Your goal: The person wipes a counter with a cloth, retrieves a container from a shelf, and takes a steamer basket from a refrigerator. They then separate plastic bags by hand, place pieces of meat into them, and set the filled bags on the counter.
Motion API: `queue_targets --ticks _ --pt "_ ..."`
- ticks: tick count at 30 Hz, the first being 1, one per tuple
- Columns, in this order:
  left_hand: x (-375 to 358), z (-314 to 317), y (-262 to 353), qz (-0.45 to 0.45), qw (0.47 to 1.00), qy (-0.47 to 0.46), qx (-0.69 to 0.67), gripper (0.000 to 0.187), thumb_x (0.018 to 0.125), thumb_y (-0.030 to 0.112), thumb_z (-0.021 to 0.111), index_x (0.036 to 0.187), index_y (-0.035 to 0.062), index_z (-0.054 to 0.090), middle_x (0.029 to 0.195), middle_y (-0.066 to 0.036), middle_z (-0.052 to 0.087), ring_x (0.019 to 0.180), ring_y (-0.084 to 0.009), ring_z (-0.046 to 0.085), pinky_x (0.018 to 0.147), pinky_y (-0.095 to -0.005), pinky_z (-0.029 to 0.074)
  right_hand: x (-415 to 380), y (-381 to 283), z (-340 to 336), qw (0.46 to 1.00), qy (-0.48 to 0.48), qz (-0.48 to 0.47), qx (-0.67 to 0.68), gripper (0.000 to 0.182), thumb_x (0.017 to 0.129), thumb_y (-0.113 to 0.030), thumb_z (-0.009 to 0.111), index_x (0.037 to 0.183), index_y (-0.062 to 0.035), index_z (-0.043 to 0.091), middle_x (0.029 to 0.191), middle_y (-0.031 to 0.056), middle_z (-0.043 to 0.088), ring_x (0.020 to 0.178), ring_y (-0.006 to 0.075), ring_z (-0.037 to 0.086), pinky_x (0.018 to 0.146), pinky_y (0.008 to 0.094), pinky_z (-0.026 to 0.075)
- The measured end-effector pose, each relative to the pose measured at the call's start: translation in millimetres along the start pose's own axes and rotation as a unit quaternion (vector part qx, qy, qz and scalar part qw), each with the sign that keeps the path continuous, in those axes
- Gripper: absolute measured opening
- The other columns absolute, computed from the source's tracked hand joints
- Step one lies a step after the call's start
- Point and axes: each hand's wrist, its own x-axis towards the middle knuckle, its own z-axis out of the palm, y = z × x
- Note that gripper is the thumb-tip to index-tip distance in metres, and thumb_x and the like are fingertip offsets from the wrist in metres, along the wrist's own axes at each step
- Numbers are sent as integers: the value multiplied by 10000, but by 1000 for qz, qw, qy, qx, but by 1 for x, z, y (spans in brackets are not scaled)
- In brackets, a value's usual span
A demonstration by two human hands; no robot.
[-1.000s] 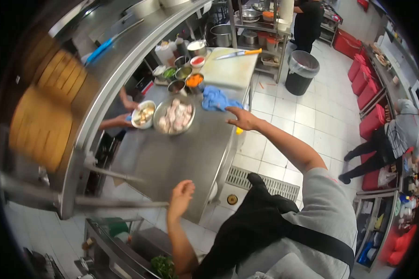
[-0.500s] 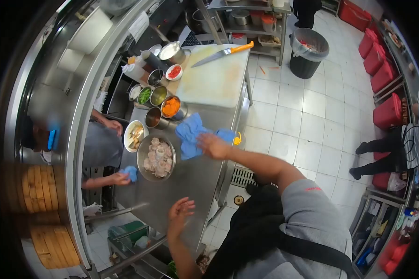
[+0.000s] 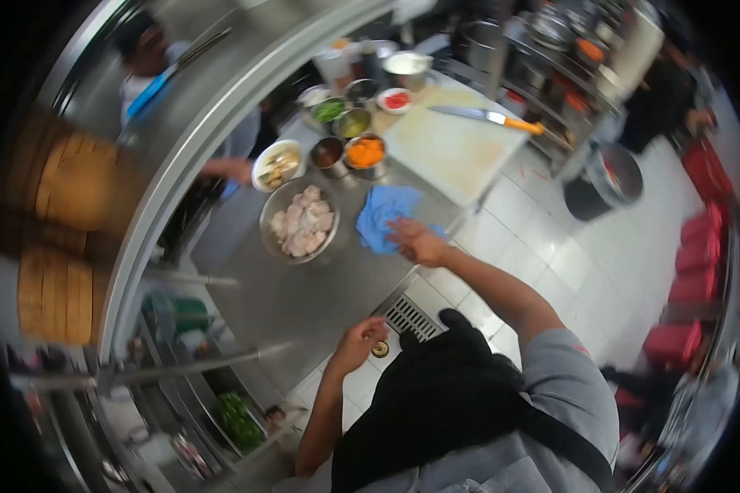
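Note:
My right hand (image 3: 417,243) is at the near edge of a crumpled blue cloth (image 3: 380,215) on the steel table. Its fingers are stretched out over the cloth and not wrapped round it. Left of the cloth is a steel bowl (image 3: 265,228) of pale raw meat pieces (image 3: 306,222). My left hand (image 3: 359,345) hovers near the table's front edge, holding nothing, its fingers loosely bent and apart. Behind the cloth, an orange-handled knife (image 3: 481,115) lies on a white cutting board (image 3: 436,156).
Small containers hold orange pieces (image 3: 365,151), chopped greens (image 3: 329,110) and red slices (image 3: 397,99). A white bowl (image 3: 278,164) sits near a co-worker's hand (image 3: 237,171) across the table. A bin (image 3: 604,182) stands on the tiled floor, right; bamboo steamers (image 3: 55,296) are at left.
My view has turned and shifted, so the table appears swung round. My right hand stays at the cloth, now at its near edge. The co-worker's hand with a blue cloth is no longer clearly visible.

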Motion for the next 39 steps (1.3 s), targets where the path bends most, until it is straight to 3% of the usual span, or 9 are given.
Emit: queue_targets --ticks 5,11,14,15,16,19,22,32,39 --pt "-52 46 -95 -65 984 163 -28 386 971 277 626 1256 20 586 1045 -97 702 931 -171 657 814 -320 526 35 51 -7 985 96 130 -68 393 910 -214 575 1270 -58 600 1401 217 521 1299 417 467 1122 521 323" --pt "-225 66 -180 -202 861 466 39 476 905 336 712 1207 -18 612 1017 -139 700 878 -189 664 738 -342 535 36 16 8 997 -27 -55 39 444 964 -187 549 1391 -66 531 1508 227 405 1403 444 346 1169 507 256" --pt "-395 43 -220 -99 568 766 285 229 939 225 588 1070 61 681 794 -86 676 689 -171 620 609 -344 485 46 2 -26 997 -2 -9 75 430 957 -179 569 1346 2 537 1436 257 473 1355 426 413 1123 489 327" --pt "-442 45 -132 -19 507 861 23 283 976 313 553 965 62 682 693 -70 621 648 -194 608 591 -360 464 51 -16 -34 998 28 -18 55 422 957 -178 568 1329 19 539 1418 260 489 1338 429 429 1112 491 339" --pt "-490 39 -118 -122 363 917 111 330 987 342 557 892 45 665 658 -83 583 641 -209 587 603 -355 451 61 -29 -29 994 26 -61 82 411 954 -163 570 1317 26 537 1375 243 520 1297 395 470 1089 468 366" --pt "-650 14 -90 -100 72 966 228 369 940 323 640 920 -46 624 793 -172 659 741 -314 616 712 -425 483 59 -64 1 973 -37 -150 172 410 937 -138 590 1307 27 530 1260 198 584 1151 309 566 986 415 445" --pt "-760 -27 -80 -167 -46 930 324 516 899 367 688 1181 -50 577 1072 -257 638 966 -375 637 827 -456 502 51 -146 44 926 -221 -164 258 443 912 -141 634 1323 -15 525 1054 116 643 842 178 643 731 337 534" --pt "-799 -71 -51 -245 -32 943 222 277 896 287 673 957 24 612 958 -235 643 914 -440 643 781 -523 518 32 -346 46 686 -634 -36 354 325 923 -175 677 1202 -14 638 1105 86 696 957 144 657 864 306 530" --pt "-725 8 -22 -157 -25 943 293 355 909 291 676 817 -7 506 808 -227 600 775 -463 559 673 -531 437 138 -560 114 733 -524 -316 298 221 947 -184 655 1102 -27 641 991 97 706 913 151 647 831 307 520"
